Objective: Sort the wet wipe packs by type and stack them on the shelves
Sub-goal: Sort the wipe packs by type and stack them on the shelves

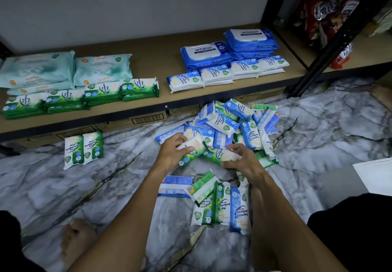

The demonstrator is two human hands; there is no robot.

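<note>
Our left hand (171,152) fingers curled round green pine wipe pack (192,148); right hand (244,161) fingers closed on second green pine pack (220,155); both packs held just above marble floor (328,144), at near edge of mixed blue-green pile (233,127); two pine packs (83,151) lie apart on left; sorted stacks on shelf (148,59) beyond.

we reach both bare forearms forward and down. our left hand (171,151) closes its fingers around a pack, and our right hand (244,161) grips another, thumbs turned inward.
</note>
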